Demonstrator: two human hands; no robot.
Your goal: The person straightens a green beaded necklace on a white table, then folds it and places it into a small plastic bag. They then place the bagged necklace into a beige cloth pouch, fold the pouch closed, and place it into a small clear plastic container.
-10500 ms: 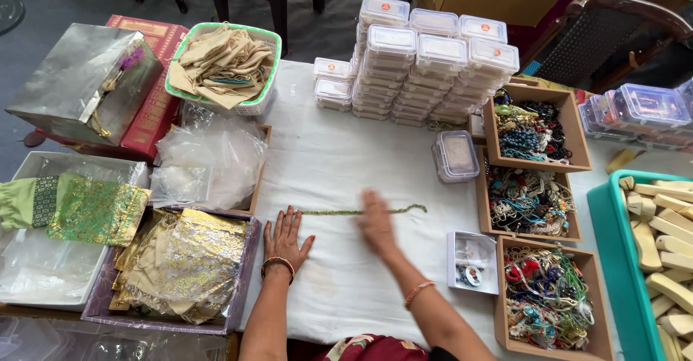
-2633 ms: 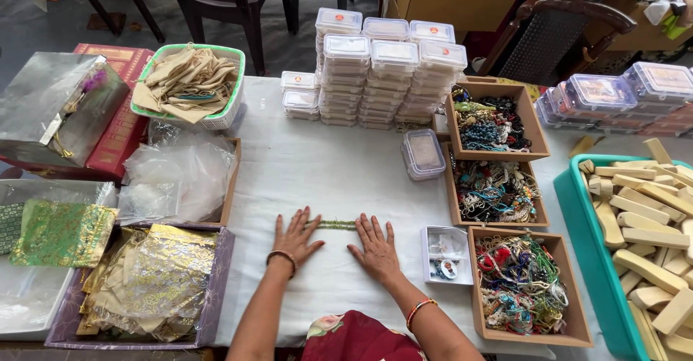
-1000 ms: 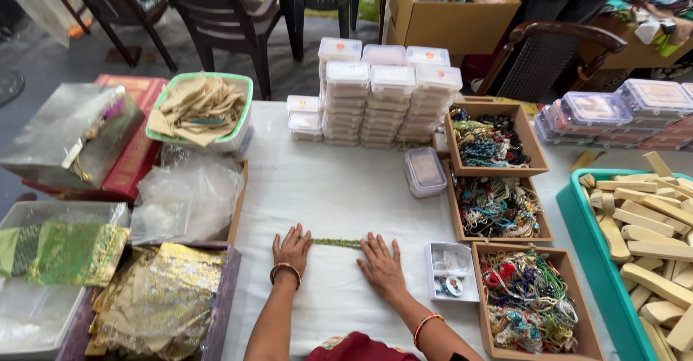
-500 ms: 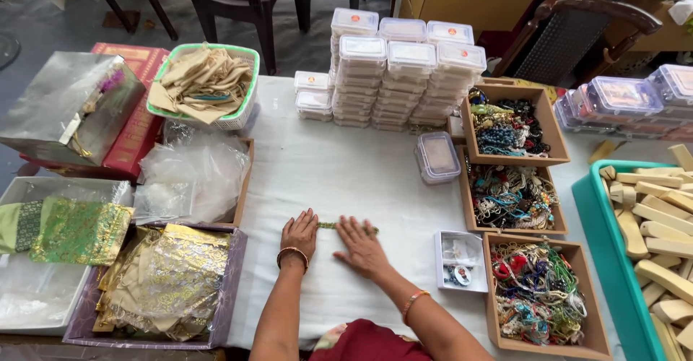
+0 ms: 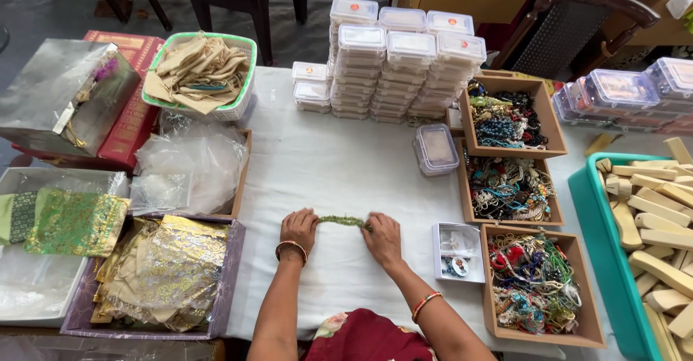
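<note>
While both my hands press down on the white cloth, this is how things lie.

Green strand: a thin green beaded strand [image 5: 343,221] lies flat on the cloth, stretched between my two hands, one end under each set of fingertips.
Left hand: my left hand [image 5: 298,228] is palm down with fingers curled onto the strand's left end; a bangle sits on the wrist.
Right hand: my right hand [image 5: 382,236] is palm down, fingers resting on the strand's right end; it is pressing, not gripping. The two hands are apart, with the strand bridging the gap.
Cloth: the white tablecloth [image 5: 346,166] runs bare beyond my fingertips.
Right of my right hand: a small open clear box [image 5: 457,252] holding trinkets, then three brown trays of beaded jewellery [image 5: 535,289] in a row running away from me.
Beyond my hands: stacks of lidded clear boxes [image 5: 404,65], and one single lidded box [image 5: 435,149] nearer.
Left of my left hand: a tray of gold fabric pouches [image 5: 162,271], with clear plastic bags [image 5: 189,170] beyond it.
Far right: a teal crate of pale wooden pieces [image 5: 650,224].
</note>
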